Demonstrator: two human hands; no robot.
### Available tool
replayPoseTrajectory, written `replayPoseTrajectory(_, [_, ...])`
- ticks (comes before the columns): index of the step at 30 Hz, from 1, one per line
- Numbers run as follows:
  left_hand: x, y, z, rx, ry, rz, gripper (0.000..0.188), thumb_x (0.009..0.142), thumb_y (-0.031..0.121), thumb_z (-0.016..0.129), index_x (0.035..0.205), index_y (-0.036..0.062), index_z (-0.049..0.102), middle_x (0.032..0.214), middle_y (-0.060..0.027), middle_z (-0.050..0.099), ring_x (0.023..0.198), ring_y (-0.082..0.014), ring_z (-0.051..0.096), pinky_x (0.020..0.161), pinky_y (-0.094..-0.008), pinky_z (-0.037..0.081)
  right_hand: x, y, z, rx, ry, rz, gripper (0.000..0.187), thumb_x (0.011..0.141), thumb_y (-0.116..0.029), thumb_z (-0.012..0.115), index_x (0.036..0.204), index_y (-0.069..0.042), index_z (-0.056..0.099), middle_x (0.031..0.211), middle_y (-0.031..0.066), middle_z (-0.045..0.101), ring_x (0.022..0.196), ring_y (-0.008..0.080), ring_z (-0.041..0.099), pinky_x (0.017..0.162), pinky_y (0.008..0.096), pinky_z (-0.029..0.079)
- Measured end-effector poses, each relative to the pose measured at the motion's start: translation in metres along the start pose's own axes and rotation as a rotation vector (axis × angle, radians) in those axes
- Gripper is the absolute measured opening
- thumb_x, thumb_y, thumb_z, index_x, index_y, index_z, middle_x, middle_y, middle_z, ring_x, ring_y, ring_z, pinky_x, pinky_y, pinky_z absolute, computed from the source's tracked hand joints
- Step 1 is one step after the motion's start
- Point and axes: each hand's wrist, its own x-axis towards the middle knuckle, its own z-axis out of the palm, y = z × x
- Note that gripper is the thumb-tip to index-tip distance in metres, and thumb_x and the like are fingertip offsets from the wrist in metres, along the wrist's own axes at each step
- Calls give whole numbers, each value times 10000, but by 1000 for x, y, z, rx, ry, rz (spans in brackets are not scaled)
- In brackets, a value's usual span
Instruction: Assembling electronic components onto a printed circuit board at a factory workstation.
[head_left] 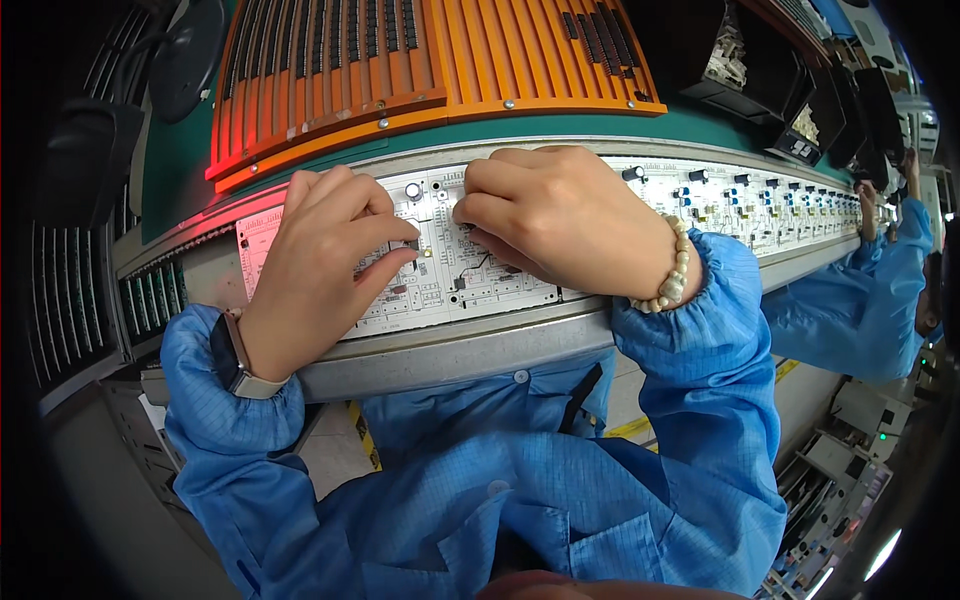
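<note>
A white circuit board [440,285] lies on a grey metal conveyor rail [470,345] in front of me. My left hand [320,265] rests on the board's left part, fingers curled and fingertips pressed on it beside a small round silver capacitor [413,190]. My right hand [560,215] lies over the board's middle, fingers bent down onto the components; whether they pinch a part is hidden. A watch sits on my left wrist, a pale bead bracelet [675,270] on my right. Both arms wear blue sleeves.
More white boards [760,205] with blue and black parts run along the rail to the right. An orange slotted rack [400,60] stands behind the rail. At the far right another person in a blue coat [865,290] reaches onto the line. Black bins [800,110] hang at top right.
</note>
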Motion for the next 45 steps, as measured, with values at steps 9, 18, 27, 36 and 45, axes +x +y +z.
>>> replayPoseTrajectory(9, [2,2,7,-37,53,1,167,706,32,783,857,44,713,804,-45,558,818,-217,515,756,-346,343,-2,1,1,29,24,13,156,711,-100,682,836,-25,628,827,62,577,786,227,627,676,332,536])
replayPoseTrajectory(18, [3,6,6,3,38,11,158,714,28,772,852,37,693,805,-55,558,824,-225,527,771,-347,351,-2,0,5,15,56,24,100,724,-96,659,773,-29,603,768,60,559,758,211,620,659,317,533])
replayPoseTrajectory(27, [5,4,5,16,9,15,143,731,24,754,848,34,673,824,-60,554,834,-235,525,781,-355,355,-1,0,6,2,82,24,111,739,-104,655,758,-28,575,760,61,544,748,211,614,652,316,531])
replayPoseTrajectory(36, [4,4,7,43,-12,64,160,741,16,743,885,28,677,851,-68,553,836,-251,500,765,-359,385,-1,-1,5,9,17,45,113,784,-110,671,796,-23,600,793,64,575,775,217,623,678,316,535])
replayPoseTrajectory(45, [6,3,8,77,6,147,170,733,17,737,885,19,662,852,-64,555,841,-240,528,780,-364,393,-3,-1,4,14,3,63,116,789,-116,667,824,-23,607,803,69,578,796,230,621,680,330,531])
